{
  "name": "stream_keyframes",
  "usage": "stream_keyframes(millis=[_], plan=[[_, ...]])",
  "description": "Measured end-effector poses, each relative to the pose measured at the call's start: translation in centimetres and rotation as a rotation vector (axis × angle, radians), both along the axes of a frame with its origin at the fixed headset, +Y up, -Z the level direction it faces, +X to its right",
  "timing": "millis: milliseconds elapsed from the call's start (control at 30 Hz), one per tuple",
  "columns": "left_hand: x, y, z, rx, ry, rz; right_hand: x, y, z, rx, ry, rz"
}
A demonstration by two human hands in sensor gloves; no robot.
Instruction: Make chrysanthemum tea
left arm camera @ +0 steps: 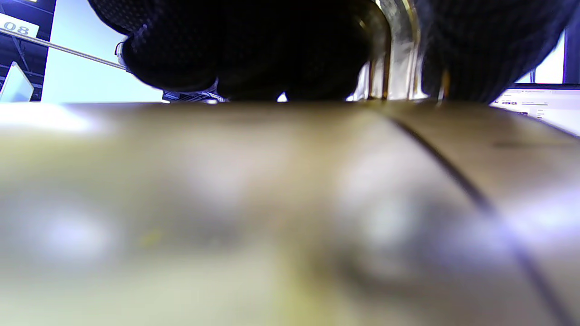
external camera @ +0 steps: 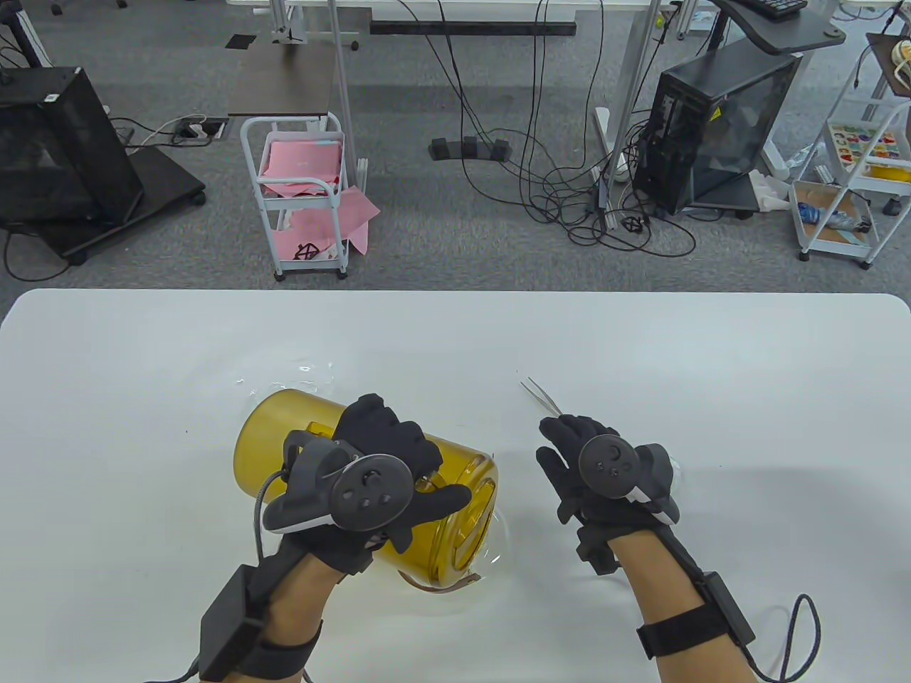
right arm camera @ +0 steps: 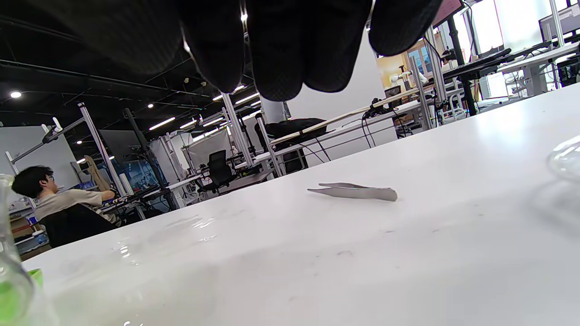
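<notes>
A big amber see-through jar (external camera: 285, 434) lies tilted on its side on the white table (external camera: 455, 334), its mouth (external camera: 473, 526) facing the near right. My left hand (external camera: 398, 455) grips it from above, fingers curled over the wall. The left wrist view shows the blurred jar wall (left arm camera: 290, 203) filling the frame under my fingers (left arm camera: 235, 50). Metal tweezers (external camera: 539, 397) lie on the table just beyond my right hand (external camera: 562, 445). That hand hovers with loosely hanging fingers (right arm camera: 276, 54) and holds nothing; the tweezers (right arm camera: 358, 192) rest flat, apart from it.
Clear glassware shows faintly under the jar mouth (external camera: 502, 544) and beside my right hand (external camera: 677, 469). The right wrist view has a glass rim (right arm camera: 566, 158) at its right edge and a glass with green contents (right arm camera: 13, 285) at its left. A wet patch (external camera: 313, 373) lies behind the jar.
</notes>
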State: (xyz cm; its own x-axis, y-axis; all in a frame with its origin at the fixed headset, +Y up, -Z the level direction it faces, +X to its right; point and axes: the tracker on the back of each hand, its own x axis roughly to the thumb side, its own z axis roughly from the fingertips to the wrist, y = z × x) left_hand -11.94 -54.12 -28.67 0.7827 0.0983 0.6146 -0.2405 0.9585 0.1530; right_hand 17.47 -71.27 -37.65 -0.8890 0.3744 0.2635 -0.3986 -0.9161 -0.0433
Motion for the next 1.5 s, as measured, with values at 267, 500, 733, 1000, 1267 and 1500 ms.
stream_keyframes(millis=[267, 500, 733, 1000, 1267, 1500], plan=[[0.0, 0.0, 0.01, 0.0, 0.0, -0.001, -0.04, -0.01, 0.03, -0.001, 0.0, 0.002], [-0.03, 0.01, -0.02, -0.001, 0.001, 0.0, -0.13, -0.02, 0.07, -0.002, 0.001, 0.005], [-0.16, 0.02, -0.08, -0.006, 0.001, 0.006, -0.37, 0.11, 0.17, 0.005, 0.007, 0.013], [-0.07, 0.01, -0.03, -0.002, 0.002, 0.001, -0.3, 0.16, 0.19, 0.005, 0.003, 0.014], [-0.07, 0.02, -0.01, -0.003, 0.003, 0.0, -0.27, 0.17, 0.19, 0.003, 0.001, 0.014], [-0.06, 0.01, 0.01, -0.003, 0.003, 0.0, -0.27, 0.17, 0.19, 0.003, 0.001, 0.014]])
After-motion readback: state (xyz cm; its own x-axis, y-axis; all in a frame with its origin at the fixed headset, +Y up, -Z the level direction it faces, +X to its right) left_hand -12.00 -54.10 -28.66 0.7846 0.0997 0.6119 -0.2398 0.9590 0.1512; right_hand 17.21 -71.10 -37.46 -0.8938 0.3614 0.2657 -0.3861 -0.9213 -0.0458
